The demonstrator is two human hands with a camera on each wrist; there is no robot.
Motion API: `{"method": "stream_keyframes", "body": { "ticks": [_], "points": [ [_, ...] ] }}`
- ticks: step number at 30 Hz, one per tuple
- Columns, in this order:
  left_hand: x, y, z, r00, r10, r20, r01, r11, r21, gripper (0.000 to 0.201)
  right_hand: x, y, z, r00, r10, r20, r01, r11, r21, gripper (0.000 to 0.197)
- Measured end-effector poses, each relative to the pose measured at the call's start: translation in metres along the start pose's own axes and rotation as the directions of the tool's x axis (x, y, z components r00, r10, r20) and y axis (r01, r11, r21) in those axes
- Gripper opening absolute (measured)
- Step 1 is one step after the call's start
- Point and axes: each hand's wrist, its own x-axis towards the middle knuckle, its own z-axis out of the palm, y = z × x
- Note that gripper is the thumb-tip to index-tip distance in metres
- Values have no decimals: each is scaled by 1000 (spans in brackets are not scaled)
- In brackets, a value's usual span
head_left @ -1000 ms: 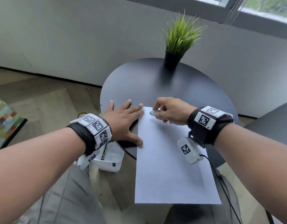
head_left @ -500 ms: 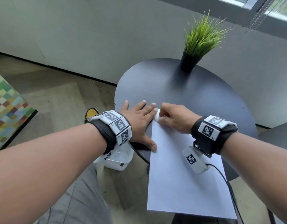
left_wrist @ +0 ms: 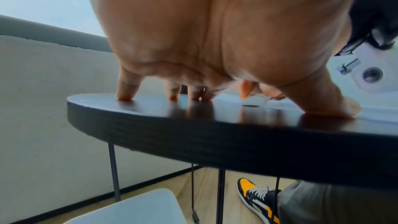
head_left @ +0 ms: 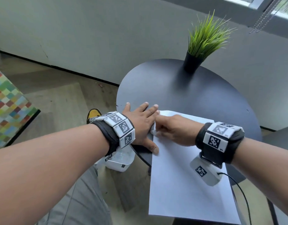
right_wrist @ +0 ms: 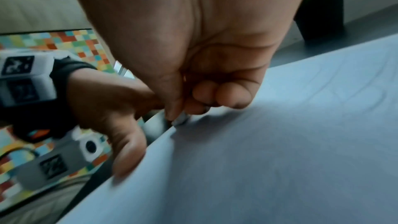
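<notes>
While the round black table (head_left: 188,95) carries everything, the biggest thing on it is the white sheet of paper (head_left: 188,184), which lies flat on the near side and hangs well over the edge towards me. Behind it, well apart, stands a potted grass plant (head_left: 203,43). My left hand (head_left: 140,124) lies spread on the tabletop just left of the sheet, fingers straight, with the thumb (head_left: 154,149) pressing down the sheet's left edge. My right hand (head_left: 174,130) rests on the sheet's far left corner, close against the left one, fingers curled, thumb and forefinger pinching a small pale lump (right_wrist: 181,119) at the paper's edge; I can't tell whether it is an eraser or something else. I judge the paper light, limp and quick to slide or crease, the more so with so much of it unsupported, so it wants pinning flat near where I work, not lifting by a corner. The lump looks small and firm, best held by its sides between fingertip and thumb
</notes>
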Motion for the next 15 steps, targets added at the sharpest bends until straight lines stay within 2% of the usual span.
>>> {"method": "stream_keyframes", "body": {
  "ticks": [1,4,6,9,10,13,14,15],
  "points": [
    [0,0,-1,1000,0,1,0,1000,3,145,1,1,-6,999,32,7,-32,999,2,14],
    [0,2,-2,1000,-12,12,12,1000,17,146,9,17,-24,967,221,-127,-214,974,69,18],
    [-1,4,-4,1000,-13,22,13,1000,8,147,3,12,-18,981,140,-131,-138,990,22,21],
    [-1,5,-8,1000,-7,27,7,1000,-8,146,-10,-4,-3,998,-47,53,50,997,-59,14],
    [-1,5,-8,1000,-3,25,3,1000,1,146,-8,-1,-7,999,-32,42,35,998,-60,11],
    [0,5,-7,1000,-1,21,0,999,42,146,6,18,-22,980,148,-135,-149,989,6,16],
    [-1,5,-8,1000,-3,22,2,999,47,146,6,18,-19,978,130,-165,-132,991,1,16],
    [-1,6,-8,1000,-6,26,5,999,45,146,2,12,-13,987,73,-141,-76,997,-14,13]
  ]
}}
